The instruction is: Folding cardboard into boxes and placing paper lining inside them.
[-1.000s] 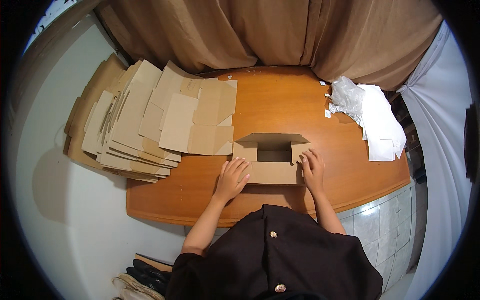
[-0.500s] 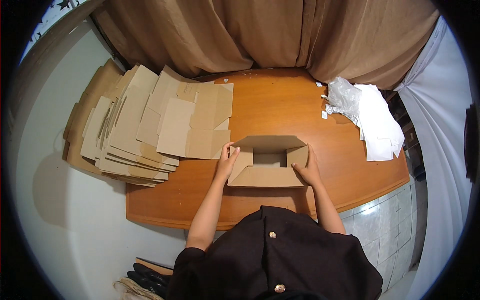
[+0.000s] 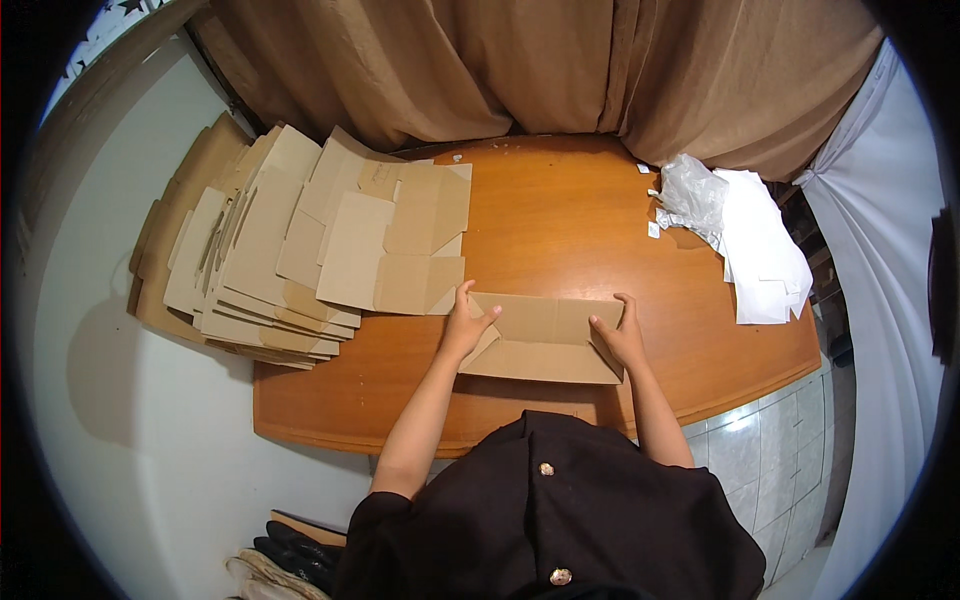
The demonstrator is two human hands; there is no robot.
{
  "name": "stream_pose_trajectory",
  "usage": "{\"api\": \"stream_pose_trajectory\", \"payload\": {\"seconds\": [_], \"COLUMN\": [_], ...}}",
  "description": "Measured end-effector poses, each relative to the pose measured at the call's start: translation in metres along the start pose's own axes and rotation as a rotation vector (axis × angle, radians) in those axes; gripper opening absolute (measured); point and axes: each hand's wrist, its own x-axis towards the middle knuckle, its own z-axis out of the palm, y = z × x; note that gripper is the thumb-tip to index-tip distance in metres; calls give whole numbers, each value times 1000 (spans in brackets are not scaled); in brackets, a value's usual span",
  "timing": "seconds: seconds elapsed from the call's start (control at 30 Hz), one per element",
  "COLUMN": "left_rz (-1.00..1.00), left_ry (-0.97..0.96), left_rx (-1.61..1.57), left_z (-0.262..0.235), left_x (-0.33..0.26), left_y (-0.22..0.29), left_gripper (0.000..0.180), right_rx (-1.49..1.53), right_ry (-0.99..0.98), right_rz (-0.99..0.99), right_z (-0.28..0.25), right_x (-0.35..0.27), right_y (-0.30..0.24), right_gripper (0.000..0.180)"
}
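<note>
A small brown cardboard box (image 3: 545,362) rests at the near middle of the wooden table, its long side facing me. A panel of it slopes inward behind the near edge, and side flaps angle in at both ends. My left hand (image 3: 468,328) grips the left end, thumb over the top edge and fingers mostly behind the cardboard. At the opposite end my right hand (image 3: 618,338) holds on in the same way, thumb inward, fingers along the outer side. What lies under the panels is hidden.
A stack of flattened cardboard boxes (image 3: 262,240) leans across the table's left side, one partly unfolded sheet (image 3: 352,240) reaching toward the box. White papers (image 3: 765,260) and a clear plastic bag (image 3: 692,190) lie at the right. A brown curtain (image 3: 420,70) hangs behind the table (image 3: 560,215).
The box's raised far flap has come down, and the dark opening in its middle no longer shows. Both thumbs have shifted up along the ends.
</note>
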Motion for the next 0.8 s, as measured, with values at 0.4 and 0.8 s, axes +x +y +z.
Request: {"api": "stream_pose_trajectory", "payload": {"seconds": [0.4,0.8], "left_rz": [-163,354], "left_ry": [-244,-219], "left_rx": [-37,-305], "left_z": [-26,33], "left_x": [-5,-60], "left_y": [46,43], "left_gripper": [83,89], "right_rx": [224,829], "right_ry": [-235,336], "right_rz": [443,-65], "right_z": [-63,-95], "right_x": [-2,-75], "right_y": [-7,22], "right_gripper": [90,14]}}
